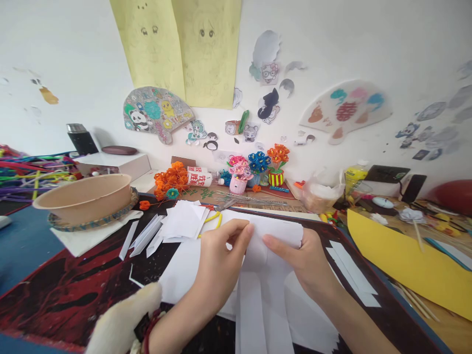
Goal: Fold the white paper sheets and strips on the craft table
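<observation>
Both hands hold a white sheet of paper (275, 230) above the mat, its top edge folded over into a flat band. My left hand (222, 253) pinches the band's left end between thumb and fingertips. At the right end, my right hand (304, 253) grips it, thumb on the front and fingers hidden behind. Under the hands lie more white paper pieces (252, 314), some in long strips. Yellow-handled scissors (218, 220) rest just beyond my left hand, partly covered by a stack of white paper (182, 223). Folded paper strips (147, 235) lie left of the stack.
A beige basin (84, 199) stands at the left on the dark red mat (55, 295). Narrow white strips (352, 275) and yellow card (405, 260) lie at the right. Along the wall are pipe-cleaner flowers (239, 167) and a plastic bottle (201, 177).
</observation>
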`<state>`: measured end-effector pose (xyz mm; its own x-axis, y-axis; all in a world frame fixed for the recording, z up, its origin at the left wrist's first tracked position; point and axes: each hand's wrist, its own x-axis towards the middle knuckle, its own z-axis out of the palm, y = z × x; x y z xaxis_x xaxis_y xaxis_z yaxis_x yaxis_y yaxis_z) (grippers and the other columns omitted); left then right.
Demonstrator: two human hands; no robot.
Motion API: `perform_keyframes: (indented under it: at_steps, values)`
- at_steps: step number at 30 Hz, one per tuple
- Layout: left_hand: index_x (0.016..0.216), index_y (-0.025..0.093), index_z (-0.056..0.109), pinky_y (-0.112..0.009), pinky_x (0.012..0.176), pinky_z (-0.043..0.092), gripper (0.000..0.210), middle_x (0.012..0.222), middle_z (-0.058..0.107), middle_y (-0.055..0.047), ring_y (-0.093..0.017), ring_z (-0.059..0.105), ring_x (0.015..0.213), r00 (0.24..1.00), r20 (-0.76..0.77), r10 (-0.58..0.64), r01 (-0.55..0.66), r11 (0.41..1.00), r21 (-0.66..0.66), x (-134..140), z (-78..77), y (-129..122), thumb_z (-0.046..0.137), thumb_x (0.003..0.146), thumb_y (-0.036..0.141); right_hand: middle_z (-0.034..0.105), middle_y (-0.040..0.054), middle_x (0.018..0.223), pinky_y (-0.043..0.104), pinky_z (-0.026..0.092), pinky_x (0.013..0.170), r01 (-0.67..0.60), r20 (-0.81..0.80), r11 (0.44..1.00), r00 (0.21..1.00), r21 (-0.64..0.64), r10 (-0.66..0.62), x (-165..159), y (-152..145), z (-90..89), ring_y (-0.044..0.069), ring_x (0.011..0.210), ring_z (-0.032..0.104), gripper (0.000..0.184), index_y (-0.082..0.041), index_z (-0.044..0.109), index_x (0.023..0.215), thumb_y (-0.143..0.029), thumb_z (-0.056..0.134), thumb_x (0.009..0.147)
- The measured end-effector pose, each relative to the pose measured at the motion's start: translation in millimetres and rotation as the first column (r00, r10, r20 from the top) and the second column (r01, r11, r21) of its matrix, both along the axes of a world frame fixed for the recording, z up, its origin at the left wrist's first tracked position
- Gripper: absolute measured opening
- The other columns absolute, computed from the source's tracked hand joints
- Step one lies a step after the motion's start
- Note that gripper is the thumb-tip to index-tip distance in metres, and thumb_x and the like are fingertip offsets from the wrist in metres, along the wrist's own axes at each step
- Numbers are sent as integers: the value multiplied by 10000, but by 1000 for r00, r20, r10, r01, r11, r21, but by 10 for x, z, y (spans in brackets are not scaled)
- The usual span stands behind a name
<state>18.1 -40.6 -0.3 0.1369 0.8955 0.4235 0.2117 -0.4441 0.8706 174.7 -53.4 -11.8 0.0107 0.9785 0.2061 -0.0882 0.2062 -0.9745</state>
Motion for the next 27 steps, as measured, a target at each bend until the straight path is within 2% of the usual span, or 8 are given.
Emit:
perform_keyframes:
  at_steps: [7, 12, 21, 27]
  values:
    - [733, 171, 636, -217, 552, 424, 225, 636, 610, 1, -113, 482, 564, 1000, -6, -8, 8, 1000, 0, 3, 5, -17, 521, 883, 292, 727, 88, 1049, 421, 551, 852, 2, -3, 1000, 1000, 20, -1, -1, 0, -3, 299, 981, 672, 285, -190, 743, 966, -345, 760, 728]
    - [757, 170, 614, -217, 591, 442, 172, 657, 624, 9, -119, 546, 621, 999, 30, -44, 45, 998, -33, 8, 9, -13, 552, 871, 283, 731, 88, 1035, 433, 556, 843, 22, -11, 1000, 1000, 21, -21, -6, -3, 8, 301, 979, 673, 287, -189, 738, 974, -337, 760, 728]
    - [732, 162, 624, -201, 565, 430, 193, 670, 637, 7, -107, 544, 605, 997, 73, -40, 41, 999, -19, 7, 11, -8, 570, 866, 291, 740, 84, 999, 430, 564, 814, -4, -33, 1000, 999, 15, 5, -41, -13, 49, 294, 921, 691, 262, -213, 750, 926, -349, 778, 704]
    - [746, 157, 633, -205, 577, 434, 193, 661, 635, 6, -106, 526, 595, 997, 68, -34, 36, 999, -20, 13, 0, -9, 568, 871, 287, 733, 84, 1029, 405, 555, 831, -60, -41, 998, 997, -26, 59, -20, -25, 66, 267, 916, 690, 276, -199, 737, 973, -306, 774, 720]
